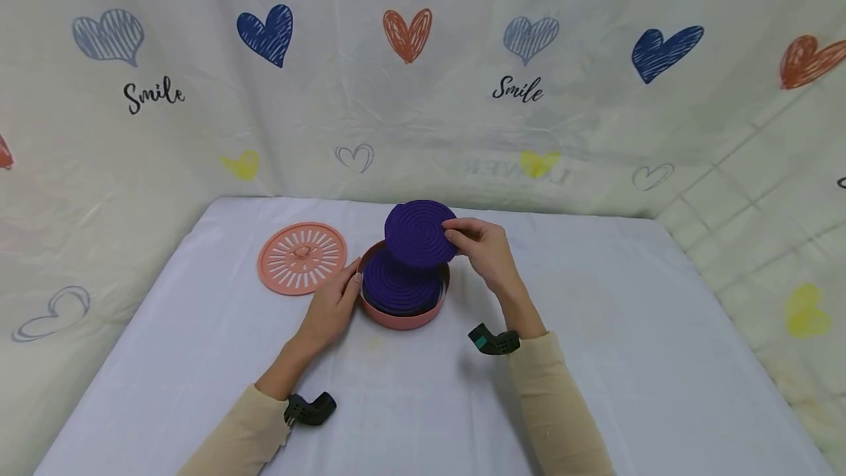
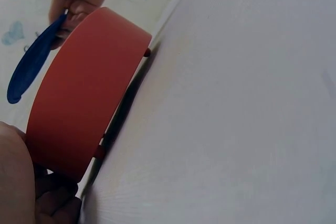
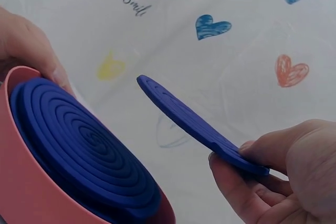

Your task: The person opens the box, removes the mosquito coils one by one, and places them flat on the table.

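Note:
Between thumb and fingers, my right hand pinches the edge of a round dark-blue coaster with a spiral groove. It is held tilted above a round coral-pink holder. Inside the holder lies a stack of similar blue coasters; how many cannot be seen. My left hand grips the holder's left side, thumb near the rim. From the left wrist view, the holder's outer wall and small feet show, and the held coaster appears edge-on.
A round coral lid with cut-out slots and a small knob lies left of the holder. White cloth covers the table. Behind it hangs a pale curtain printed with hearts.

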A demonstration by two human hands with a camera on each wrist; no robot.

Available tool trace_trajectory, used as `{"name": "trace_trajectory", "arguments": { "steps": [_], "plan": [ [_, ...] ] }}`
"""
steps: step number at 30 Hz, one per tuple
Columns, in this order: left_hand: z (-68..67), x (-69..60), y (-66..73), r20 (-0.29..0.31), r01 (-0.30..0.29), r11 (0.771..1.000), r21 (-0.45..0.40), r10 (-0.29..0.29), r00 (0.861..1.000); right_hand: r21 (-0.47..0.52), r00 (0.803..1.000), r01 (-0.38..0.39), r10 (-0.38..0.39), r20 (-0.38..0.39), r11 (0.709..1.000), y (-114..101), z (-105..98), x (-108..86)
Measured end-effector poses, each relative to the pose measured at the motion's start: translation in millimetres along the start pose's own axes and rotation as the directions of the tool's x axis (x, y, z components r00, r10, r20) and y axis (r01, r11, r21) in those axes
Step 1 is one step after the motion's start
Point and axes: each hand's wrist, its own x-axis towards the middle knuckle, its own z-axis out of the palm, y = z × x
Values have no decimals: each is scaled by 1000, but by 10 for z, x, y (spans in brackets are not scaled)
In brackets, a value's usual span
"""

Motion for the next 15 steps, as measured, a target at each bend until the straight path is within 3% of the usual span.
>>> {"name": "trace_trajectory", "arguments": {
  "steps": [15],
  "plan": [
    [1,4,-5,-7,-4,1000,1,4,1000,103,998,29,-23,-59,994,57,-139,151]
  ]
}}
